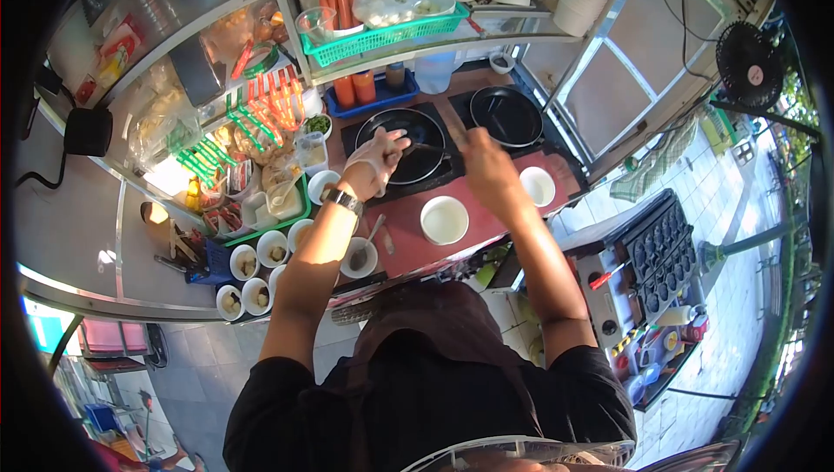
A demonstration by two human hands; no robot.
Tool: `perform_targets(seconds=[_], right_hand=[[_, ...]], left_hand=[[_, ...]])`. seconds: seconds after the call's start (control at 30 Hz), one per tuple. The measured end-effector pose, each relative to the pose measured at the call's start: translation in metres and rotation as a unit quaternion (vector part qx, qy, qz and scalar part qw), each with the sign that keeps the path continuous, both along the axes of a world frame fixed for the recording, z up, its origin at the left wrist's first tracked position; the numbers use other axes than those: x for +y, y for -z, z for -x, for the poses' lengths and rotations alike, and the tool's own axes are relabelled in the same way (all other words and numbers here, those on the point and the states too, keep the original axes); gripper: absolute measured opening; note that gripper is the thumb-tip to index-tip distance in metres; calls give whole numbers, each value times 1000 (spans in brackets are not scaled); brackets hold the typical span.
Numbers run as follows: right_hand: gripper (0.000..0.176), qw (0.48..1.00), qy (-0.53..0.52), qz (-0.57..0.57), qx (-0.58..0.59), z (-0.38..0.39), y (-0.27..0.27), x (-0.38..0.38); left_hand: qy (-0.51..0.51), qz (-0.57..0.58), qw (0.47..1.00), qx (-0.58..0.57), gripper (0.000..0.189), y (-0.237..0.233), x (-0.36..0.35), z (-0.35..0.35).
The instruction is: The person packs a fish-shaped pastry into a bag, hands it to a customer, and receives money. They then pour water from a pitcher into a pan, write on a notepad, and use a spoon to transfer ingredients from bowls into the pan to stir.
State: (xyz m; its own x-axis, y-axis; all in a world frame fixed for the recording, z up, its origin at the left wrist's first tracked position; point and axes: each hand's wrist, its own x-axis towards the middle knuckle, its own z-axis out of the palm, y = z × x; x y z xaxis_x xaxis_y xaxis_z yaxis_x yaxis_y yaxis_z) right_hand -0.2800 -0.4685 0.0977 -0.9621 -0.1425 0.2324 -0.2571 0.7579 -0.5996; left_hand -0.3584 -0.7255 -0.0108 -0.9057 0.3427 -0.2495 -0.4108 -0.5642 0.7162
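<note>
My left hand (375, 163) seems to be in a thin clear glove, with a watch (344, 202) on the wrist. It hovers over the near side of the left black frying pan (417, 120), fingers partly bent and apart, with nothing visible in them. Between the two pans, my right hand (488, 163) is closed around a light brown, stick-like utensil (457, 127); its far end is blurred. The right frying pan (506, 116) sits just beyond that hand. A white bowl (444, 220) stands on the red counter (404, 211) between my forearms, and another white bowl (538, 186) is right of my right wrist.
Several white cups with food (244, 262) stand at left; one cup (359, 257) holds a spoon. Sauce bottles fill a blue tray (373, 98) behind the pans. A green basket (382, 35) sits on the shelf above. A molded griddle (651, 250) stands at right.
</note>
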Motion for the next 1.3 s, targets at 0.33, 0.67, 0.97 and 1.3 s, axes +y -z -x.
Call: perform_targets(seconds=[0.33,0.67,0.97,1.3], right_hand=[[22,994,-65,-80,-20,30,79,-97],[23,987,-135,-76,-30,71,112,-106],[27,978,-147,-132,-66,107,109,-98],[31,972,-226,-21,-58,132,156,-97]], left_hand=[[-30,45,997,60,48,48,-8,24],[-110,58,991,-50,50,55,-15,34],[-147,73,986,-39,45,79,-14,56],[-152,43,987,-33,48,96,-5,59]])
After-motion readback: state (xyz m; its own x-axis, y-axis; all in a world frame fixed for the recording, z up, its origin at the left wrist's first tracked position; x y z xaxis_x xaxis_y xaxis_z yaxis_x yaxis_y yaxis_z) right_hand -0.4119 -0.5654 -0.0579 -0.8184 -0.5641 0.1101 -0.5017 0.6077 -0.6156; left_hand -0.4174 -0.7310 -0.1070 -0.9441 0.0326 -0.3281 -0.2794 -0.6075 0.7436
